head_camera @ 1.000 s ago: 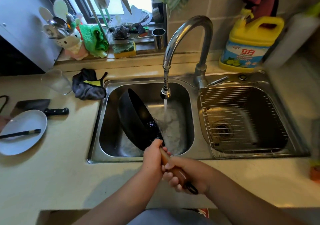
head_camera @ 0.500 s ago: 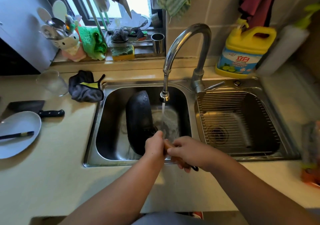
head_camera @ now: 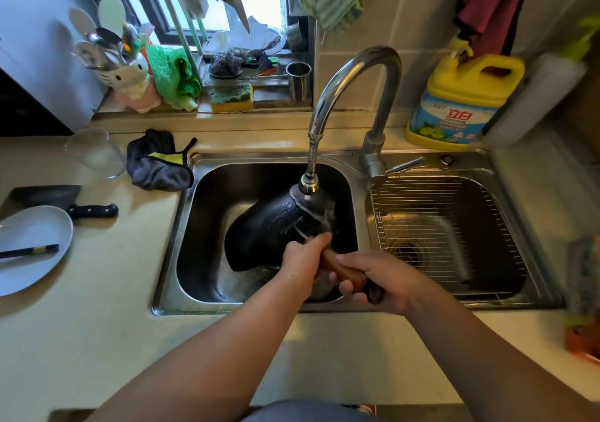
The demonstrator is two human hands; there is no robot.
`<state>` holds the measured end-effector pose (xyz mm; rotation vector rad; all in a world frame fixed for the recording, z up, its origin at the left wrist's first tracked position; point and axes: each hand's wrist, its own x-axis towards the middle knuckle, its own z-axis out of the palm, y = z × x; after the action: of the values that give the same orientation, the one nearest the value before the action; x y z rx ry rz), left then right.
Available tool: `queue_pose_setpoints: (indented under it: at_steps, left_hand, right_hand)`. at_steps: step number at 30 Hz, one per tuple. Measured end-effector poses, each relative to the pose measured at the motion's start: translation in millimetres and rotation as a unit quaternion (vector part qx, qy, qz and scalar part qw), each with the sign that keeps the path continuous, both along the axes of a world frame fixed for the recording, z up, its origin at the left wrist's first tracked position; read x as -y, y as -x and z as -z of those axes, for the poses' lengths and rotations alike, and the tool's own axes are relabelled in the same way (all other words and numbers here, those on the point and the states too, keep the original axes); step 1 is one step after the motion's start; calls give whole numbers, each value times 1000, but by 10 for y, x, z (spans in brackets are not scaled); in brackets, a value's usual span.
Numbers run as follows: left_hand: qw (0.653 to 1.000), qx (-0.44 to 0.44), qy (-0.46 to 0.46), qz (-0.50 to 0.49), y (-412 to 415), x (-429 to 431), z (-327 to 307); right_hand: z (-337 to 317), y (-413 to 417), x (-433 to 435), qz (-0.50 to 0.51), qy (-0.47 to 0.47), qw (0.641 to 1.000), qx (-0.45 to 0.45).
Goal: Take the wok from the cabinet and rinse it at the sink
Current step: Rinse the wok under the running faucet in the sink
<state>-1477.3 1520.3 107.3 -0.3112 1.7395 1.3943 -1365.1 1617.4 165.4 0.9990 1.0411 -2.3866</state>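
The black wok (head_camera: pixel 266 226) stands on its edge in the left basin of the steel sink (head_camera: pixel 181 213), its wet outer side turned up towards me. Water from the curved tap (head_camera: pixel 344 96) runs onto the wok near its rim. The wooden wok handle (head_camera: pixel 341 267) points towards me. My left hand (head_camera: pixel 303 257) grips the handle close to the wok. Farther back my right hand (head_camera: pixel 380 277) grips the handle's end, by its black hanging loop.
The right basin holds a wire rack (head_camera: pixel 444 226). A yellow detergent jug (head_camera: pixel 461 100) stands behind it. Left of the sink lie a dark cloth (head_camera: pixel 159 165), a glass (head_camera: pixel 95 152), a cleaver (head_camera: pixel 65 199) and a plate (head_camera: pixel 32 246) with chopsticks. Utensils and sponges line the windowsill.
The wok has been rolled over by its handle, from its inside facing the stream to its outer side up under the tap. Both hands kept their hold and turned with it.
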Motion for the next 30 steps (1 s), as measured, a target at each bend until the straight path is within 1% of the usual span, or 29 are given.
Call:
queue_pose_setpoints:
  at_steps: [5,9,16,21,25,30]
  left_hand:
    - [1000,-16,-6,25,-14,-23,11]
    - [999,-34,-3,25,-8,-59,20]
    - [996,-56,27,61,84,-124,-67]
    - [992,-42,57,106,185,-127,-212]
    - [984,-21,74,162,266,-155,-389]
    - [959,-52,82,265,388,-184,-657]
  right_hand:
    - [73,-80,1,52,55,997,-9]
    - [53,-97,51,88,90,992,-18]
    - [-65,-44,194,177,127,976,16]
    - [-269,26,333,232,151,961,16]
    - [-424,76,422,291,177,940,15]
    - [-615,197,503,347,193,918,-11]
